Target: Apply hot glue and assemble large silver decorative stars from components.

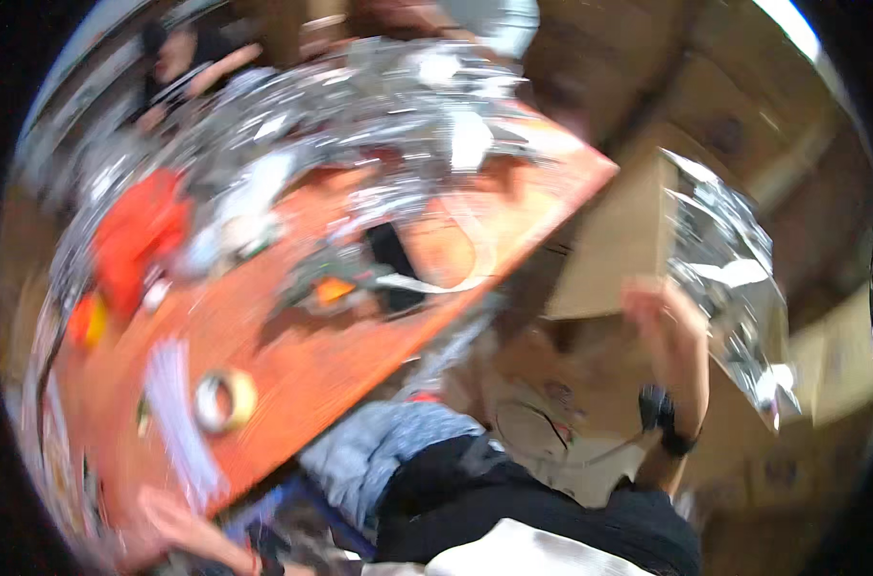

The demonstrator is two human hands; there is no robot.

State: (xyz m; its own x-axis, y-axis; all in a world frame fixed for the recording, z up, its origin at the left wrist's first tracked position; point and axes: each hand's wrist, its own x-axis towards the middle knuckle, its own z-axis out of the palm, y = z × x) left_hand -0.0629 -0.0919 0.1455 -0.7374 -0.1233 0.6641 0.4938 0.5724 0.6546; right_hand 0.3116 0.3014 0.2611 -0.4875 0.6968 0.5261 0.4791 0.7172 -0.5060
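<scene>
The picture is smeared by motion. My right hand (662, 322) is beside an upright cardboard flap (614, 240) of a box. Silvery foil packaging (729, 269) lies just right of it; whether the hand touches flap or foil I cannot tell, since its fingers are blurred. At the lower left my left hand (167, 518) is by the near edge of the orange table (307, 408), close to a bundle of thin white strips (179, 418). Its fingers are smeared too. A roll of tape (225, 400) rests beside the strips.
A large heap of silvery foil packaging (359, 115) covers the table's far side. Nearer are a red-orange bundle (139, 240), a dark flat rectangular thing (395, 264) and a tool with an orange part (333, 289). Another person (182, 67) is beyond the table. Cardboard boxes (772, 480) stand at right.
</scene>
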